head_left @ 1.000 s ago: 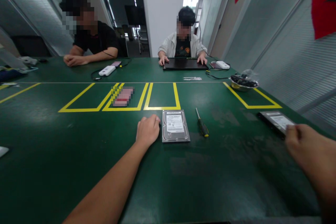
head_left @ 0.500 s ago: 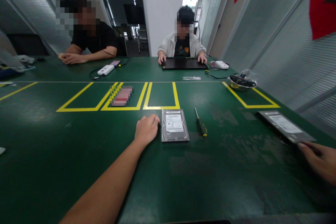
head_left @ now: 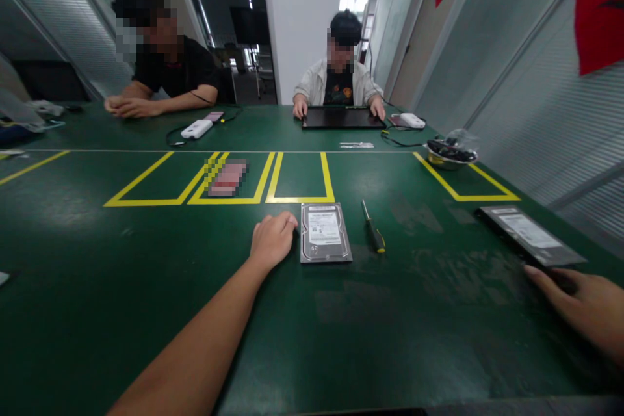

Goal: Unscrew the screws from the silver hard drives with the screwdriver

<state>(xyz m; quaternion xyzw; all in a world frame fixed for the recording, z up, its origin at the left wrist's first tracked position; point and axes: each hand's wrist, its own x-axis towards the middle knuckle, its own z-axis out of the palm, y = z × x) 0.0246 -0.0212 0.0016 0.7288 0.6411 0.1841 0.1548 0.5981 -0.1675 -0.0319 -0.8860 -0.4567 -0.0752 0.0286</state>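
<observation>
A silver hard drive lies label up on the green table. My left hand rests just left of it with its fingers curled loosely, touching or nearly touching the drive's edge, holding nothing. A screwdriver with a black and yellow handle lies right of the drive. At the far right, a second hard drive lies near the table's edge. My right hand lies below it, fingers stretched toward its near end, empty.
Yellow tape boxes mark the table's middle, one holding a blurred card. A metal bowl stands at the right. Two people sit across; one has hands on a black laptop. A white device with cable lies nearby.
My right hand let go of the second drive's near end, drew back toward me, then slid slightly left along the table. The left hand stayed beside the silver drive.
</observation>
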